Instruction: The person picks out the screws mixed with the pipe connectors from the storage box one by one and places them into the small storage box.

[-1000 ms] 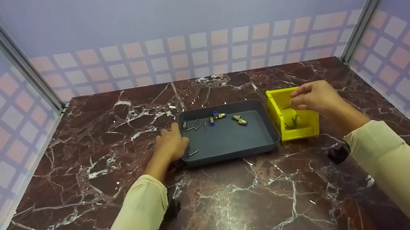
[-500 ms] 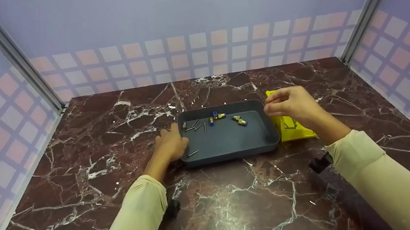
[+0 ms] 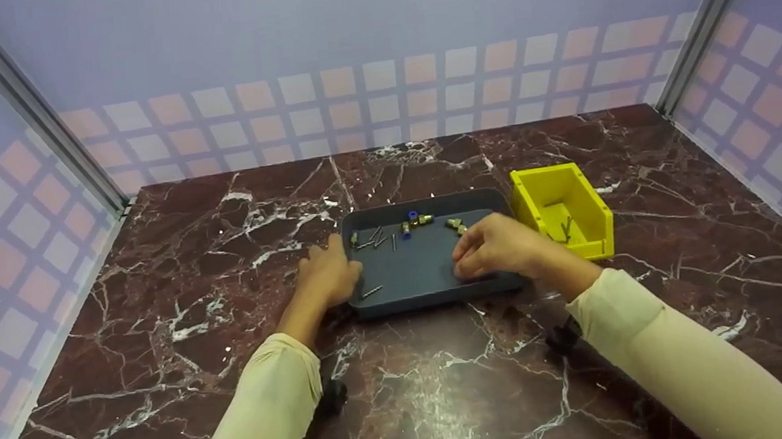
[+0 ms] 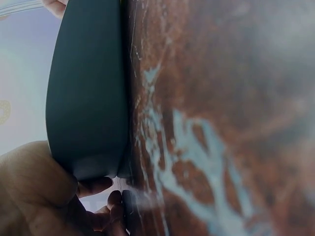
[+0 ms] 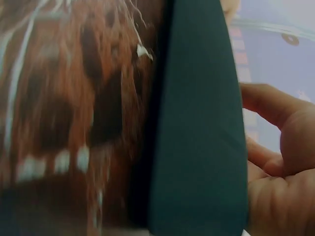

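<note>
A dark grey tray (image 3: 426, 289) lies on the marble table with several brass fittings with blue ends (image 3: 414, 221) and several small metal screws (image 3: 376, 237) inside. My left hand (image 3: 327, 274) holds its left end; in the left wrist view the thumb lies by the corner and the other fingers are partly hidden. Over the tray's right part is my right hand (image 3: 501, 246), thumb and fingers drawn together and pointing at the tray floor. Whether anything is between those fingertips is hidden. A brass fitting (image 3: 454, 223) shows just behind them.
Right of the tray stands a yellow open-front bin (image 3: 603, 248) with a few dark screws (image 3: 566, 228) in it. Patterned panels (image 3: 372, 20) close off the back and both sides of the marble table (image 3: 223, 264).
My right hand has moved left from above the yellow bin, over the tray's right rim and down into the tray. The left hand has stayed at the tray's left end.
</note>
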A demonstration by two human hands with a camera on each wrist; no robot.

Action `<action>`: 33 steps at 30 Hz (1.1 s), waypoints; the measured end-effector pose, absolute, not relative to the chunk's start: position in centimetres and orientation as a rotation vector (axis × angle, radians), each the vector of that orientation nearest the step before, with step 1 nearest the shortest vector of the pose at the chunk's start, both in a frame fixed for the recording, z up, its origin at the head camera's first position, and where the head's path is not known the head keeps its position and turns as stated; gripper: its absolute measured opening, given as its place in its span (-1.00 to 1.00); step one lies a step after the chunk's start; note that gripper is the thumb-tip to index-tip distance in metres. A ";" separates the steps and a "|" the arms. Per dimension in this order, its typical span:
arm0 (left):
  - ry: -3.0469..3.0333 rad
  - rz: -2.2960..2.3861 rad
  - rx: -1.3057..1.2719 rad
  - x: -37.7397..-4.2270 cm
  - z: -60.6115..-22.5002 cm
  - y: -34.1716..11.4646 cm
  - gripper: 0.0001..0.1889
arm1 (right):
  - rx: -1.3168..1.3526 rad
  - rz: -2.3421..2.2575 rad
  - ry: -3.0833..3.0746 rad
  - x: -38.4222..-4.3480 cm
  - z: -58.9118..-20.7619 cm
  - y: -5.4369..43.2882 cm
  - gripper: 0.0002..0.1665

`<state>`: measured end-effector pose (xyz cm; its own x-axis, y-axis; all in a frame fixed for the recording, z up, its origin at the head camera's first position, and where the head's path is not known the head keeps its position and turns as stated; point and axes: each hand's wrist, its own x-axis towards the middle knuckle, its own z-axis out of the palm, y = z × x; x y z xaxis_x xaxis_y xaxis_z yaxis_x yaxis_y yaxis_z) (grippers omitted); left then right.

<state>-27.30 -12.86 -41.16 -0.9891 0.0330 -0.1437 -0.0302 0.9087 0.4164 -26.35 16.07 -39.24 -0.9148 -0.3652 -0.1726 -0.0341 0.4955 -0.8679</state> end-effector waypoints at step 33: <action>2.938 0.664 -0.020 -27.2 -41.2 -12.8 -0.35 | -0.184 -1.475 2.445 -27.2 -40.8 5.1 -0.79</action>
<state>-27.19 -12.77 -41.19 -0.9915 0.0153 -0.1290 -0.0416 0.9031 0.4274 -27.15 5.13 -40.83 -0.9529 -0.2500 -0.1715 0.0350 0.4711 -0.8814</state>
